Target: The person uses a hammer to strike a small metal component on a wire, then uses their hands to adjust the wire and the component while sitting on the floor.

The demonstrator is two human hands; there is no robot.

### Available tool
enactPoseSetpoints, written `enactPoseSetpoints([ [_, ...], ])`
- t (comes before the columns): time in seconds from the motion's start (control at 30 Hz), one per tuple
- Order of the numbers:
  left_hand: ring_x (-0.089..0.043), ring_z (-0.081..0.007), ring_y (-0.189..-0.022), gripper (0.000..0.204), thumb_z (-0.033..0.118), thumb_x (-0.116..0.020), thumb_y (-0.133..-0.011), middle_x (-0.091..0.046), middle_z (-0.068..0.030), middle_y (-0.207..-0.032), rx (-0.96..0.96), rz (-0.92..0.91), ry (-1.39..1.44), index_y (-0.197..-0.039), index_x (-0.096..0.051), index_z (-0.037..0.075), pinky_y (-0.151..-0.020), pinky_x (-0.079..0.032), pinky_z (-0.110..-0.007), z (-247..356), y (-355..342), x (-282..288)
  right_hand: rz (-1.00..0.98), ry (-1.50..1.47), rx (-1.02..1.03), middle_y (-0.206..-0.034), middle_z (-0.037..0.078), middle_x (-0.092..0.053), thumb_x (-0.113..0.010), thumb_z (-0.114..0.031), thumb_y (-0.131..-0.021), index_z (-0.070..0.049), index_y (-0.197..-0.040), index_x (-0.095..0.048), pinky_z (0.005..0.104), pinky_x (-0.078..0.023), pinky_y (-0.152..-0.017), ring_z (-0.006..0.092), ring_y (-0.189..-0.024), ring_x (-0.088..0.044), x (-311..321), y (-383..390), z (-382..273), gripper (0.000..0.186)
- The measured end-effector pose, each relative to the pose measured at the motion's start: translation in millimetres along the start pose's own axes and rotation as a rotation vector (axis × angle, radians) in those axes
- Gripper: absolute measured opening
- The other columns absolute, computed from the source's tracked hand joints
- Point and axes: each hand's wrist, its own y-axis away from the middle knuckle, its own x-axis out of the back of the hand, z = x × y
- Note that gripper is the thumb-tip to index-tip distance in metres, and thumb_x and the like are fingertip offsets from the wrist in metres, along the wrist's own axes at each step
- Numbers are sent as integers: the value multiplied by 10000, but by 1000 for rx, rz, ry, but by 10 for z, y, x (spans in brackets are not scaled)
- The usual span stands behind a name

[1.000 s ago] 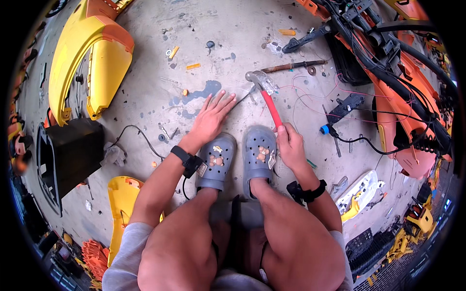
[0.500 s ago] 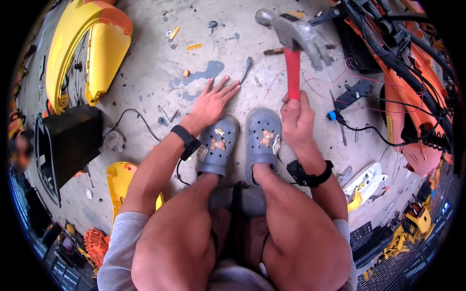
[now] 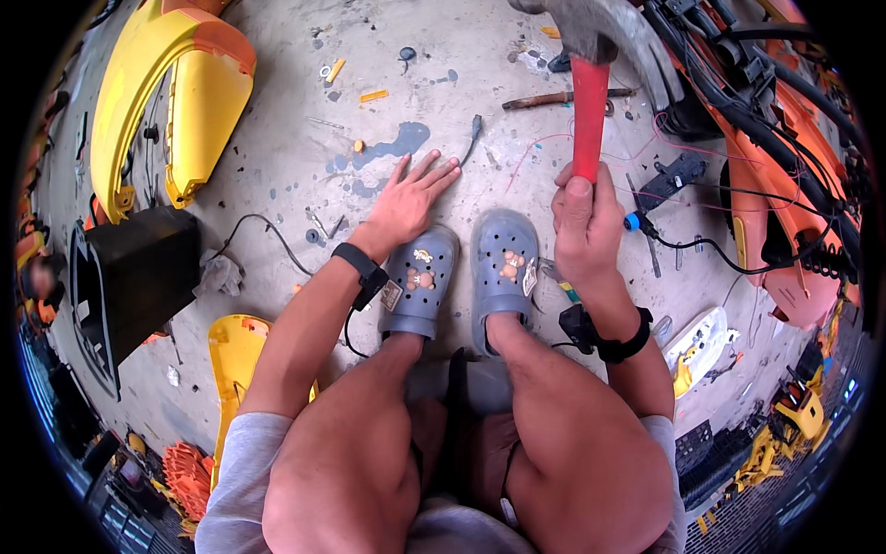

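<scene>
My right hand point(image 3: 589, 217) is wrapped round the red handle of a claw hammer point(image 3: 588, 120), whose grey metal head is lifted at the top of the view. Its striking face points left and the claw right. My left hand point(image 3: 413, 198) lies with fingers spread, palm down, at the floor in front of my left clog. Close to its fingertips is a short dark cable point(image 3: 472, 138) with a plug-like end. Whether the fingers press on that cable, I cannot tell. Beyond the hand is a dark wet patch point(image 3: 406, 138) on the concrete.
Yellow curved panels point(image 3: 208, 115) and a black box-shaped housing point(image 3: 138, 277) stand at left. On the right are orange body parts point(image 3: 803, 175) with black cables, a blue-tipped connector point(image 3: 632, 222) and a white-and-yellow part point(image 3: 697, 351). A rusty rod point(image 3: 544, 99) lies beyond the hammer.
My right hand has moved slightly right, and the hammer head has come up closer to the view. My left hand has stayed in place by the short cable.
</scene>
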Motion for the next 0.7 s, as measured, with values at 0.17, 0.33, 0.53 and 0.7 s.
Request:
enactPoseSetpoints([
  [0.17, -213, -232, -1471, 784, -18, -469, -748, -314, 24, -1562, 2, -11, 13, -1498, -342, 173, -1198, -142, -517, 51, -72, -38, -225, 446, -261, -731, 260, -615, -467, -339, -1005, -7, -984, -555, 485, -472, -609, 482, -728, -606, -179, 170, 832, 344],
  [0.33, -216, -227, -1470, 763, -17, -463, -767, -318, 28, -1560, 17, -1, 26, -1496, -345, 172, -1198, -129, -520, 15, 1, -24, -109, 65, -300, -685, 232, -600, -467, -334, -1009, 24, -950, -544, 425, -459, -582, 441, -672, -608, 50, -32, -20, 371],
  [0.53, -210, -224, -1472, 737, -11, -460, -788, -320, 33, -1558, 11, -10, 28, -1493, -350, 176, -1199, -126, -514, 17, -26, 20, 36, 62, 9, -662, 208, -598, -452, -333, -1012, 12, -953, -547, 441, -453, -556, 448, -619, -601, 34, -46, 72, 363],
  [0.7, -215, -223, -1471, 722, 0, -453, -799, -317, 34, -1560, 10, -25, 24, -1491, -354, 180, -1200, -126, -509, 15, -67, -46, -209, 394, -377, -710, 253, -605, -425, -414, -1008, 19, -981, -564, 510, -467, -684, 510, -733, -589, -88, 144, 926, 455],
])
